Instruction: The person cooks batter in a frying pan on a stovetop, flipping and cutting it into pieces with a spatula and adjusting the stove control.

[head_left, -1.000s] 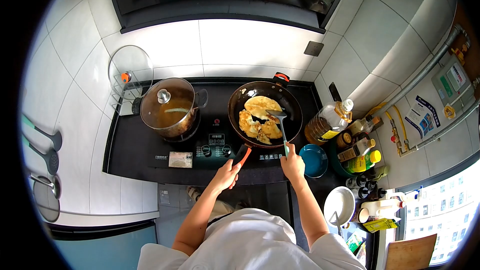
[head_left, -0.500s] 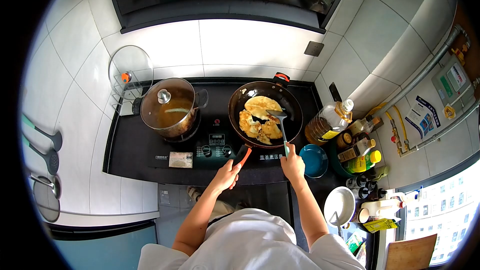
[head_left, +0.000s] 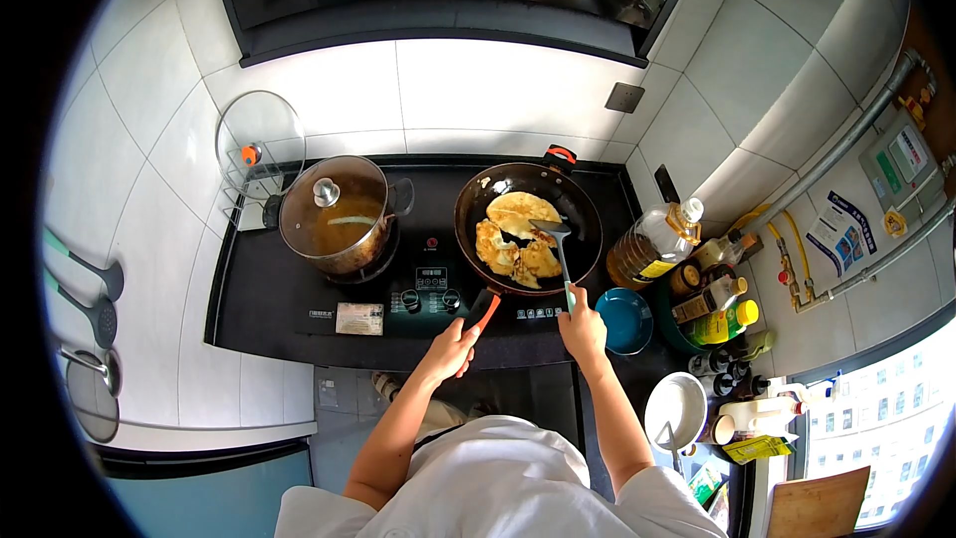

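My left hand [head_left: 451, 351] is closed round the orange and black handle of a frying pan [head_left: 583, 201] on the right side of the cooktop. In the pan lie browned pieces of fried egg [head_left: 523, 207], broken into a few parts. My right hand [head_left: 583, 327] grips the handle of a spatula [head_left: 562, 247]. Its grey blade rests at the right edge of the egg, touching it or just above; I cannot tell which.
On the left burner stands a lidded glass pot [head_left: 344, 249] with liquid inside. A glass lid [head_left: 261, 130] leans in a rack behind it. Right of the pan are a blue bowl [head_left: 625, 321], an oil bottle [head_left: 647, 249], several seasoning bottles and a white saucepan [head_left: 675, 401].
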Motion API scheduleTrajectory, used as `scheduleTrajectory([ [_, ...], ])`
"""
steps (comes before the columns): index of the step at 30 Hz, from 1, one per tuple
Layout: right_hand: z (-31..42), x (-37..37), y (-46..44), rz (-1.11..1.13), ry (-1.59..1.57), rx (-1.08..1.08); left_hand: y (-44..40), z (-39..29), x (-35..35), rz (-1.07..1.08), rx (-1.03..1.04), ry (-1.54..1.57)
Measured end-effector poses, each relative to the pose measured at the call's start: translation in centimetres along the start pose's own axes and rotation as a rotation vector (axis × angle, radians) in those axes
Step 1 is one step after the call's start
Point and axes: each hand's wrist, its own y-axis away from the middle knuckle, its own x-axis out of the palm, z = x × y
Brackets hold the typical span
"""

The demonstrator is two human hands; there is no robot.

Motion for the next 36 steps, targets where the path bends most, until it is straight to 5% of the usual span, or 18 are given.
scheduleTrajectory([
  [36,0.29,-0.27,0.05,0.01,-0.008,0.012,-0.12,0.25,-0.02,-0.009,0.005,-0.012],
])
